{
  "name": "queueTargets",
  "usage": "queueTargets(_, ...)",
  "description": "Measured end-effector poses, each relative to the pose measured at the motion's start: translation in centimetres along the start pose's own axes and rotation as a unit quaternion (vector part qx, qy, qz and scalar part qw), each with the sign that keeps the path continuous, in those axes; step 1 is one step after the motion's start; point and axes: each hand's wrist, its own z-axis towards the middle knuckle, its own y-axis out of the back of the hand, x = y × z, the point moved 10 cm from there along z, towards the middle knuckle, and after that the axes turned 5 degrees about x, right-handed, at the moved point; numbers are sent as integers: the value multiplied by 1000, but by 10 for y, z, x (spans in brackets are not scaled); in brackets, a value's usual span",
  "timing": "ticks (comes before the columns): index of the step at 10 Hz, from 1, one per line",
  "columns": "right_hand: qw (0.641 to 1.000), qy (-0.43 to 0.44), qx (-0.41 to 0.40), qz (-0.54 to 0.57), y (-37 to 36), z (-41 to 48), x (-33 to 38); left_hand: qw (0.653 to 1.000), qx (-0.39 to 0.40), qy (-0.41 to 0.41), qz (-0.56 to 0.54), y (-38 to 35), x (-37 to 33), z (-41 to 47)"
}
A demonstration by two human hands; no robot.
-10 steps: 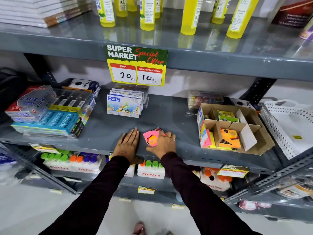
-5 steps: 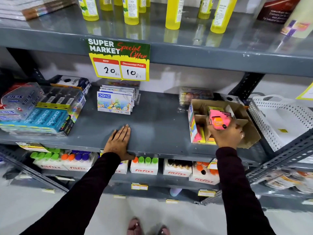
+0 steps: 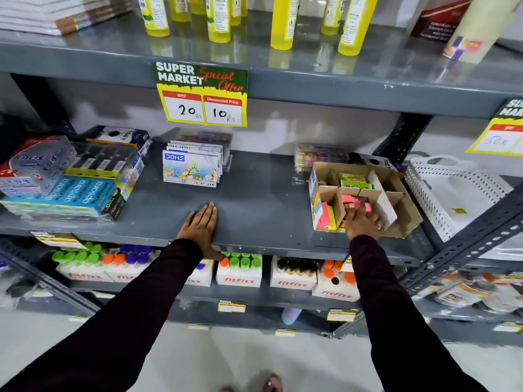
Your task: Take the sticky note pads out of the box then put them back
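A brown cardboard box (image 3: 407, 205) with dividers sits at the right of the grey middle shelf (image 3: 254, 199). My right hand (image 3: 360, 224) reaches into its front compartment, fingers resting on a pink sticky note pad (image 3: 355, 201) that lies inside. Whether the fingers still grip the pad is unclear. Green sticky note pads (image 3: 353, 179) fill the back compartment, and pink and yellow pads (image 3: 325, 216) stand on edge along the box's left side. My left hand (image 3: 202, 224) lies flat, palm down, on the shelf's front edge.
A stack of DOMS crayon boxes (image 3: 191, 171) stands at the shelf's middle back. Pencil packs (image 3: 62, 188) fill the left. A white perforated basket (image 3: 452, 193) sits right of the box. Yellow bottles (image 3: 280, 21) line the upper shelf; a price tag (image 3: 202, 94) hangs from it.
My right hand carried the pink pad from the shelf's middle over to the box and lowered it into the front compartment. My left hand stayed flat on the shelf.
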Motion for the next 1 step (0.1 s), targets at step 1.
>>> queueTargets(1, 998, 4, -56, 5, 20, -14, 19, 999, 47, 0, -14, -3, 0, 9)
